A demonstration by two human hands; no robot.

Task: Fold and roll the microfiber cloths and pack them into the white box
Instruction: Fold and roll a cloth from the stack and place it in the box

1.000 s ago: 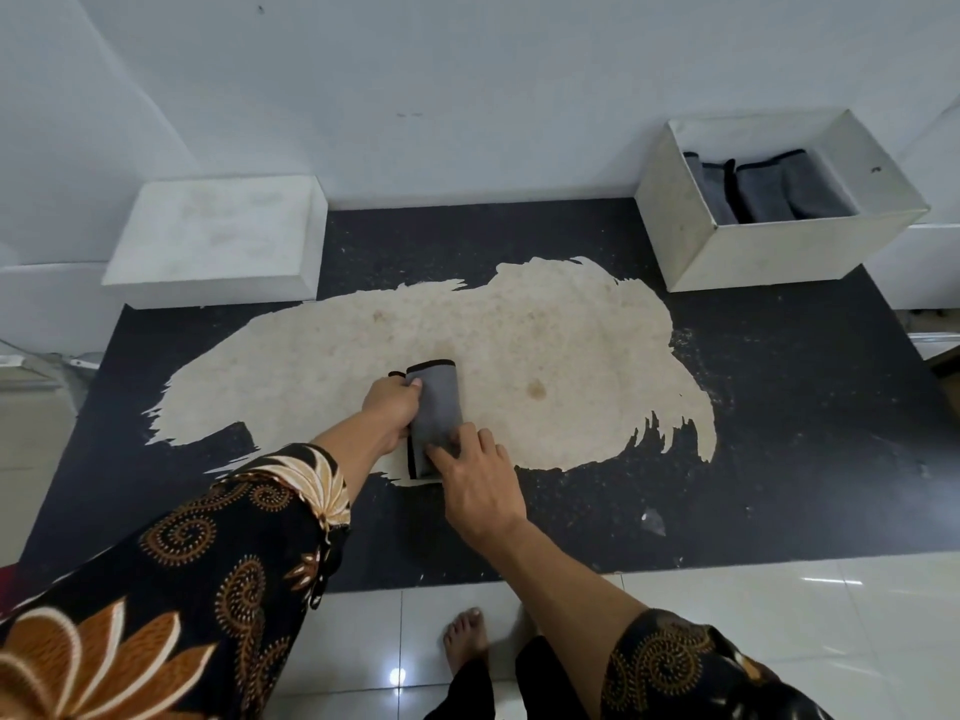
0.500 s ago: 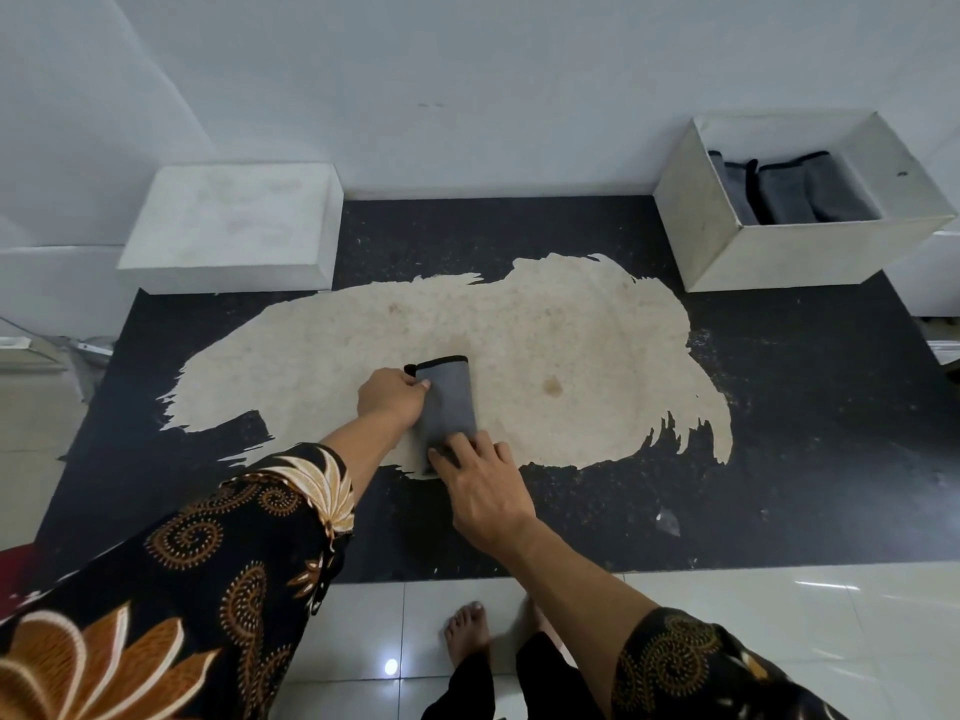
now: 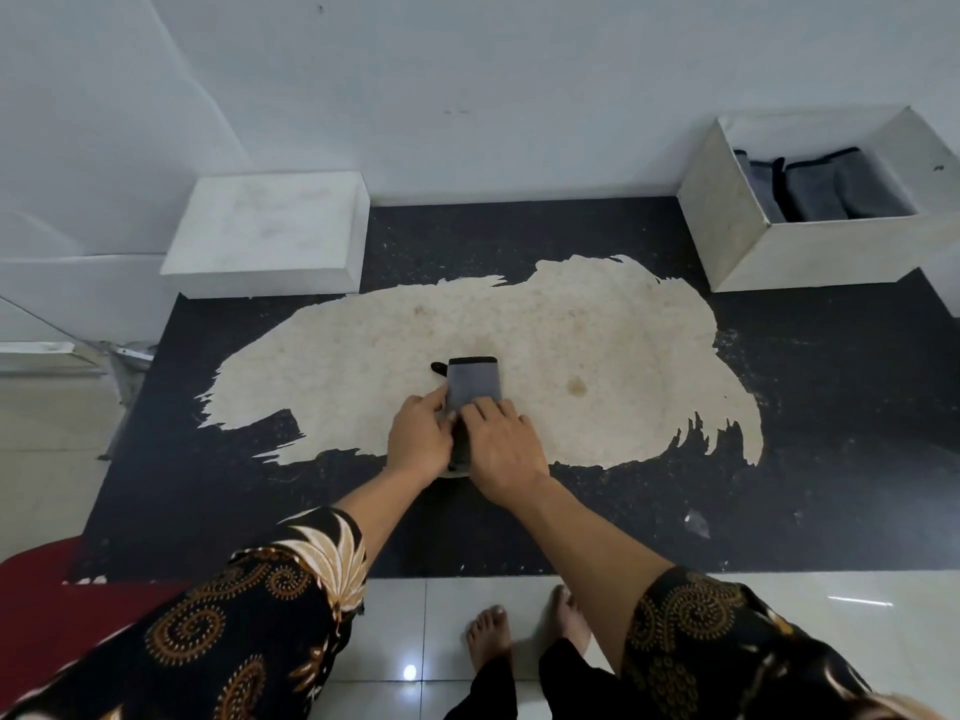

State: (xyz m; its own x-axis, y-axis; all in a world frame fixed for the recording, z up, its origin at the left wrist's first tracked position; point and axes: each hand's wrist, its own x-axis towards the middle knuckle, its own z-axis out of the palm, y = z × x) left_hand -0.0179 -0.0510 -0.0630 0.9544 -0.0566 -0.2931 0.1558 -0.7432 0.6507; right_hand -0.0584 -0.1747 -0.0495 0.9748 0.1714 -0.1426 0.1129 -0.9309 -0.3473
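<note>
Stands with bare feet (image 3: 488, 636) on a pale tiled floor (image 3: 831, 641), facing a black mat (image 3: 831, 407) with a worn beige patch (image 3: 597, 345). Works on a grey microfiber cloth (image 3: 474, 387), folded into a narrow strip with dark edging, lying lengthwise on that patch near its front edge. Pinches the strip's left edge with the left hand (image 3: 418, 441), fingers curled against it. Lays the right hand (image 3: 501, 449) over the near part, fingers fairly straight and close together, pressing on the fabric. Hides the strip's near end under both hands, so cannot tell whether it is rolled there. Has the white box (image 3: 737, 241) at the mat's far right corner by the wall, open-topped, well apart from the hands, with rolled grey cloths (image 3: 821, 192) side by side inside. Has a closed white block (image 3: 265, 226) at the far left corner.
</note>
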